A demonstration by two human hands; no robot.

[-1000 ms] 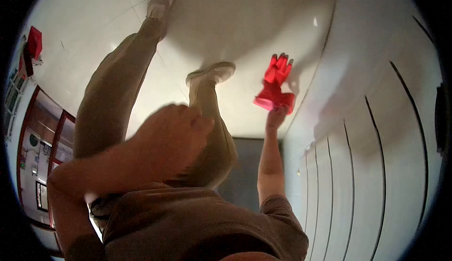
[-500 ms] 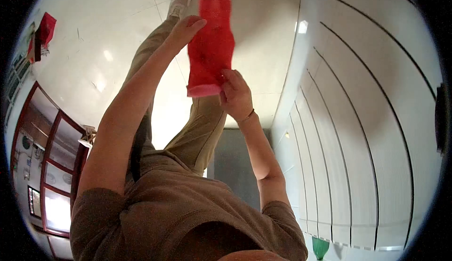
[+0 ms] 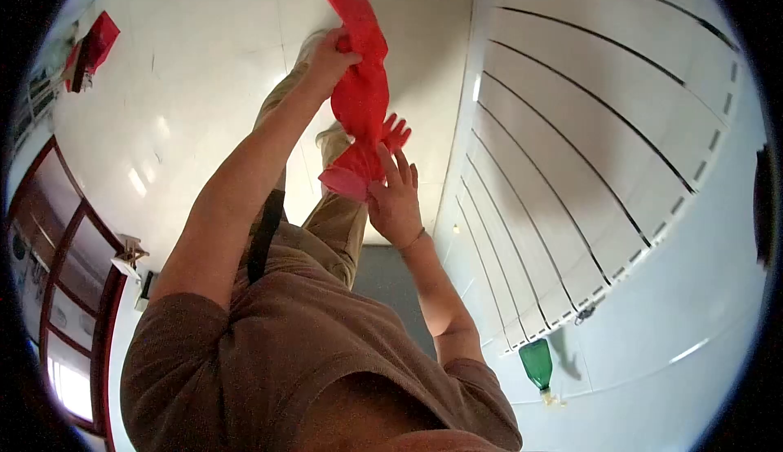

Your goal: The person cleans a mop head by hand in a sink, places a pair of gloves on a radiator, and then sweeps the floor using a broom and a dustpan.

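A red rubber glove (image 3: 359, 97) with a long sleeve is stretched between my two hands, twisted narrow partway along. My left hand (image 3: 330, 62) is closed on the glove's side, near its upper part. Lower down, my right hand (image 3: 397, 201) pinches by the pinkish cuff opening (image 3: 345, 183), thumb against it and the other fingers raised. Several red glove fingers (image 3: 395, 131) stick out just beyond my right fingertips. A thin band (image 3: 414, 237) circles my right wrist.
White slatted panels (image 3: 571, 126) line the right side. Below them an upturned green bottle (image 3: 536, 364) is at the wall. Pale tiled floor (image 3: 204, 68) lies ahead. At far left are a red item (image 3: 100, 40) and a dark red framed door (image 3: 102, 321).
The glove has twisted and come nearer my body, its cuff turning to the left. Glove fingers now show beside my right hand, whose fingers have lifted. The camera view has shifted.
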